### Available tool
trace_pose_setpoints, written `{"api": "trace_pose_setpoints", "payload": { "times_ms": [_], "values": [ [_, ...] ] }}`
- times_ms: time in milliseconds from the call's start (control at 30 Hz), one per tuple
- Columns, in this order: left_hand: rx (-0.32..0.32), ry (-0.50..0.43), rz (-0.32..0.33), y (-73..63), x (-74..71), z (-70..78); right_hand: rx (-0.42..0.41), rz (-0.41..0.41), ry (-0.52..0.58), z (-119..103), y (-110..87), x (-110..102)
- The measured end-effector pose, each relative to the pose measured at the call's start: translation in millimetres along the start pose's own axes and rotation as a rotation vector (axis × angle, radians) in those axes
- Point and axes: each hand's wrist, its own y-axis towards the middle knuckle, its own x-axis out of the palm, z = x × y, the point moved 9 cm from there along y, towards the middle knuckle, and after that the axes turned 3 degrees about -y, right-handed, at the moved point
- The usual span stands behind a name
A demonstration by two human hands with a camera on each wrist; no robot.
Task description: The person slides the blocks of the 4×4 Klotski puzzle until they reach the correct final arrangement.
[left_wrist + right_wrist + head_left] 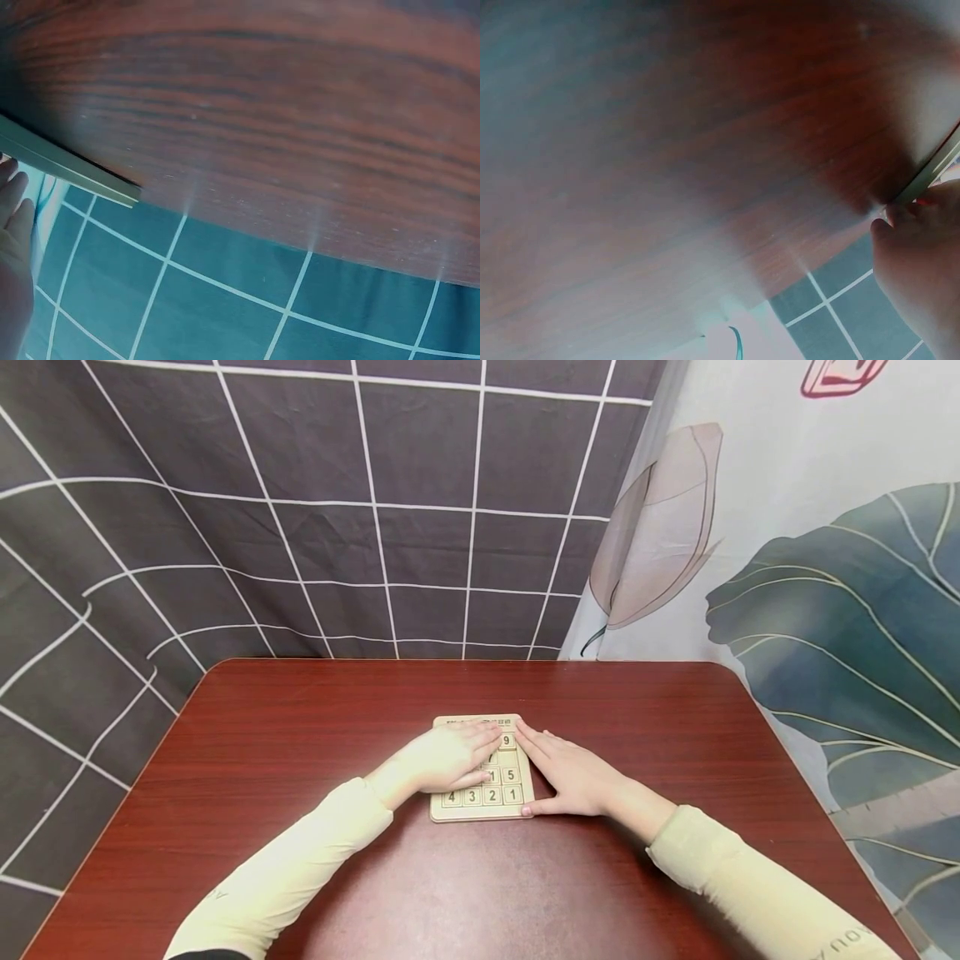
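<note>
A pale wooden number sliding puzzle (483,812) lies flat on the table, its tiles printed with black digits. My left hand (454,756) rests across the puzzle's upper left part with straight fingers, hiding several tiles. Tiles 4, 3, 2 and 1 show along the bottom row, and a 9 tile (507,741) and a 5 tile (512,775) at the right. Along the puzzle's right edge, my right hand (577,772) touches the frame, fingertips near the upper corner and thumb at the lower one. Both wrist views catch the puzzle's thin side edge (75,169) beside the hand.
The reddish-brown wooden table (300,718) has rounded far corners. Behind it hangs a dark grid-patterned curtain (420,543), and a white curtain with leaf prints (675,610) hangs at the right. Pale sleeves cover both forearms.
</note>
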Motion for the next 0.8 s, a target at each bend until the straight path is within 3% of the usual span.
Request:
{"api": "trace_pose_setpoints", "payload": {
  "times_ms": [267,600,800],
  "values": [
    [0.009,0.006,-0.001,0.5,-1.3,5.7,-0.004,0.007,-0.003,1.4,1.7,1.8],
    [0.085,0.065,0.058,-8.3,-2.9,24.9,-0.021,0.033,-0.006,0.1,-0.4,-1.6],
    [0.057,0.058,0.087,-14.6,-3.5,15.4,-0.016,0.023,-0.008,0.9,0.6,-0.1]
  ]
}}
